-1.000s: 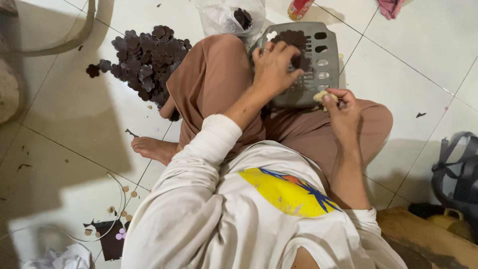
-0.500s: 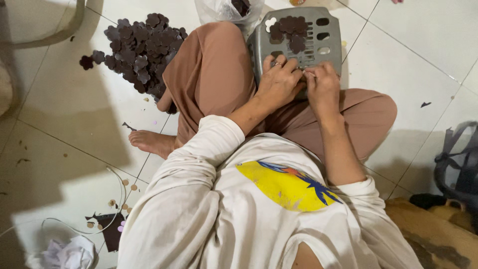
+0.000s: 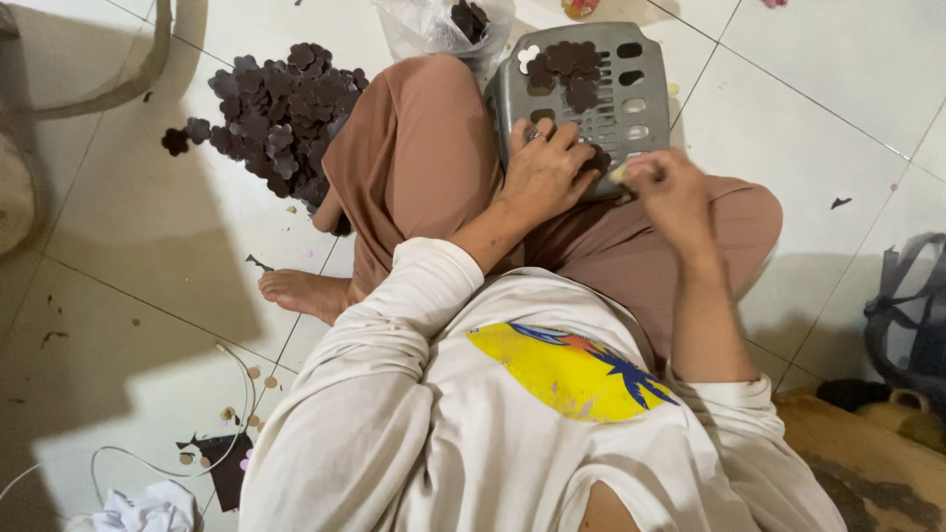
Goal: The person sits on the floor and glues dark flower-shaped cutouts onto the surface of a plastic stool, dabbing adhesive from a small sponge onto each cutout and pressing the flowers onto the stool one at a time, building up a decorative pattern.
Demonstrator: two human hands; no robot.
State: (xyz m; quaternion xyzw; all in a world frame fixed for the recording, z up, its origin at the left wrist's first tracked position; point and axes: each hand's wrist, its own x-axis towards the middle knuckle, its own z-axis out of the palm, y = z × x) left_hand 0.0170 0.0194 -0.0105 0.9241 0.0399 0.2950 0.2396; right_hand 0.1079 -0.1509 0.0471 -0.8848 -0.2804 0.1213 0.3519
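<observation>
A grey slotted plastic basket lies upturned on my lap with a small heap of dark maroon flower-shaped cutouts on its far part. My left hand, a ring on one finger, rests on the basket's near edge, and its fingertips hold down one dark cutout. Just to the right, my right hand is blurred by motion. Its fingers are pinched on a small pale piece at the basket's edge.
A big pile of the same dark cutouts lies on the white tiled floor to the left of my knee. A clear plastic bag holds more behind the basket. A thin wire, paper scraps and a dark bag lie around me.
My left hand has come back from the heap on the basket to its near edge. My right hand met it there and now moves slightly off to the right.
</observation>
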